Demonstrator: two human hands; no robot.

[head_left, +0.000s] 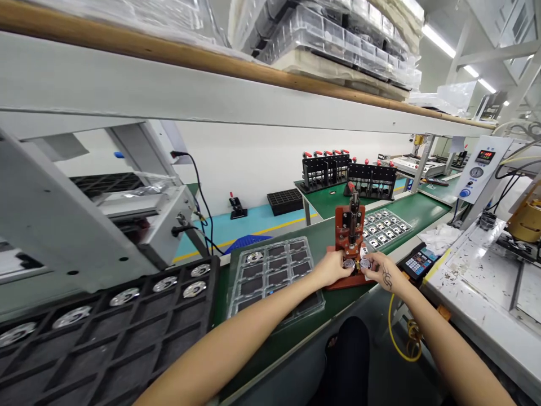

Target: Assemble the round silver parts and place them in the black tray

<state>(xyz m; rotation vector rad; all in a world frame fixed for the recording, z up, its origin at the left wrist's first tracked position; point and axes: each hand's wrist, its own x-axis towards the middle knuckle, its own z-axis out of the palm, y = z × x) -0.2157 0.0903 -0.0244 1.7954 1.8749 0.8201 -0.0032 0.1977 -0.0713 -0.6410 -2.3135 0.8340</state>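
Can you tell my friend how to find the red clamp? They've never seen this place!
Look for the long green bench. The red clamp stands on it beside the clear tray, with the left hand and right hand at its foot. Its body is red, but the clamps behind are black with red handles.

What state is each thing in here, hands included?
Left hand: fingers at one round metal part; grip unclear.
Right hand: fingers pinching another round metal part.
Red toggle-clamp fixture: upright, lever raised.
Black compartment tray: partly filled.
Near clear blister tray: disc in one far corner pocket.
Far clear blister tray: discs throughout.
Controller display: lit, red digits.
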